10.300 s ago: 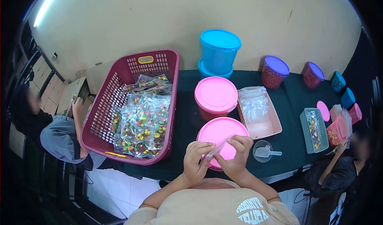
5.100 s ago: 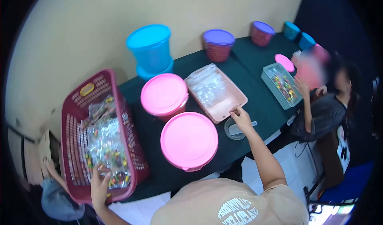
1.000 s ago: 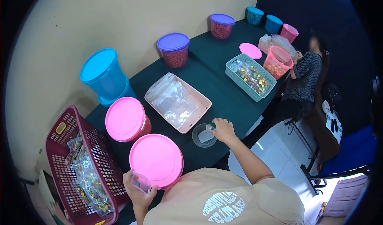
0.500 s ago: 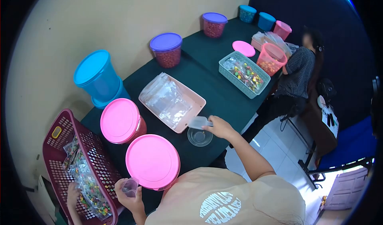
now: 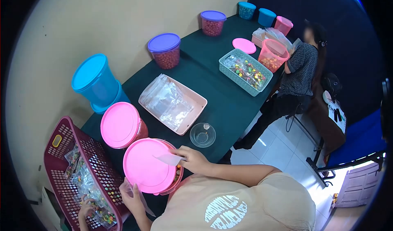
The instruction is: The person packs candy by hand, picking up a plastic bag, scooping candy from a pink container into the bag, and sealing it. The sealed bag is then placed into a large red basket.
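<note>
My right hand [image 5: 194, 160] is closed on a translucent white plastic piece [image 5: 167, 159], with its fingertips at the right side of a pink lid [image 5: 148, 165]. This lid sits askew on a round tub, and colourful wrapped pieces [image 5: 178, 173] show through the gap at the right. My left hand [image 5: 134, 202] is at the lid's lower left edge, its fingers around a small clear plastic cup [image 5: 127, 187], partly hidden. A clear round bowl [image 5: 202, 135] stands beyond my right hand on the dark green table.
At left, another person's hand [image 5: 86, 208] reaches into a maroon basket [image 5: 92, 169] of filled bags. A pink tray [image 5: 198, 104] holds clear bags. Another pink-lidded tub [image 5: 120, 124] and blue containers [image 5: 96, 79] stand nearby. A co-worker [image 5: 301, 65] is beside a green basket [image 5: 229, 69].
My right hand has moved from above the clear bowl to the pink lid, carrying the white plastic piece. The lid has shifted left, uncovering part of the tub. The other person's hand has moved within the basket.
</note>
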A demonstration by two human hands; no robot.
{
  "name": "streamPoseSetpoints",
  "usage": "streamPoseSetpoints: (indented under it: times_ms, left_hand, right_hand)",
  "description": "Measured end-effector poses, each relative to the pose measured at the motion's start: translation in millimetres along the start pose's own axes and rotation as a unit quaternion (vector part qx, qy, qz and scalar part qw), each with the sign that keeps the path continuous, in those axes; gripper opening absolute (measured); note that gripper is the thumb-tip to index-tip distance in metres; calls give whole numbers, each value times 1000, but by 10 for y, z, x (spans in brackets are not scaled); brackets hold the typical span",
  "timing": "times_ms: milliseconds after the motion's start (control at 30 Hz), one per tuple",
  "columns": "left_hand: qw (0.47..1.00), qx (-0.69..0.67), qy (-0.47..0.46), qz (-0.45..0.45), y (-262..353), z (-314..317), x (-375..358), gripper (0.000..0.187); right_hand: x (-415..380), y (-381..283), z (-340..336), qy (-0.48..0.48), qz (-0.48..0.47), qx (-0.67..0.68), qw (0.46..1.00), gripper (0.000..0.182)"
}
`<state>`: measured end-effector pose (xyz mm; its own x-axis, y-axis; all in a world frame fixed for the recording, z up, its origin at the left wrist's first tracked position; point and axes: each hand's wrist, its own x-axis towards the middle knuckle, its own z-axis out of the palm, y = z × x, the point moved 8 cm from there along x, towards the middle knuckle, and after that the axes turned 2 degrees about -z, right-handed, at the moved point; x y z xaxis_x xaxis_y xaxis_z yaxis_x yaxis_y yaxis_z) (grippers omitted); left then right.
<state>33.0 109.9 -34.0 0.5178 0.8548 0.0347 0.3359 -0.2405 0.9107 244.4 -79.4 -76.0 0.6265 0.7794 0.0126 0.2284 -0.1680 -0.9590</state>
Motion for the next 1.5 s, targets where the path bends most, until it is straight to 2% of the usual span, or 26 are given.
streamPoseSetpoints:
  times_ms: [67,100,167,200,300,400,467,500,567,700,767,800,900,1067,1233,1267,1333,1433,1500]
  left_hand:
    - [999,-45,1,6,-67,-13,-31,31]
    - [998,-51,-14,-20,-37,12,-77,30]
    - [996,-57,-38,-53,-100,60,-104,32]
    - [996,-56,-39,-52,-84,73,-108,32]
    - [998,57,-31,-17,3,138,-155,40]
    - [999,34,-38,-15,-74,136,-140,41]
    - [998,18,-47,-22,-136,122,-129,41]
    - [998,0,-50,-30,-150,129,-124,42]
    - [998,-9,-54,-30,-126,143,-129,42]
    - [998,7,-63,-11,-28,164,-138,43]
    - [998,4,-61,-19,-32,168,-139,43]
    - [998,0,-58,-28,-45,174,-136,43]
    - [998,-8,-55,-35,-64,174,-140,42]
    - [999,-26,-43,-13,-111,149,-91,43]
    - [1000,-2,-22,3,-158,153,-38,43]
    - [1000,-2,-22,3,-158,161,-45,43]
    - [1000,6,-18,17,-117,153,-64,44]
    - [999,-21,-34,-1,-138,118,-82,45]
    - [1000,-7,-26,-3,-198,47,-67,45]
  right_hand:
    - [-4,-36,-152,69,24,32,997,40]
    - [13,10,-166,69,23,32,997,40]
    - [65,79,-153,49,-14,-117,992,51]
    - [72,75,-157,50,-15,-116,992,51]
    - [66,95,-137,21,14,-105,994,53]
    - [32,49,-134,28,13,-89,996,54]
    - [3,-38,-166,78,-56,-70,993,53]
    - [-1,-79,-198,80,-54,-70,993,53]
    - [9,16,-120,4,79,61,995,53]
    - [73,311,-29,37,74,103,991,51]
    - [92,322,-91,101,8,173,980,50]
    - [90,256,-136,101,6,172,980,50]
    - [98,209,-252,94,87,218,967,49]
    - [160,383,-356,143,69,290,944,50]
    - [133,503,-479,100,152,317,931,52]
    - [153,532,-481,100,153,317,931,52]
    - [182,571,-560,177,119,383,899,47]
    - [215,557,-522,157,155,443,869,42]
    - [263,488,-562,154,137,436,876,40]
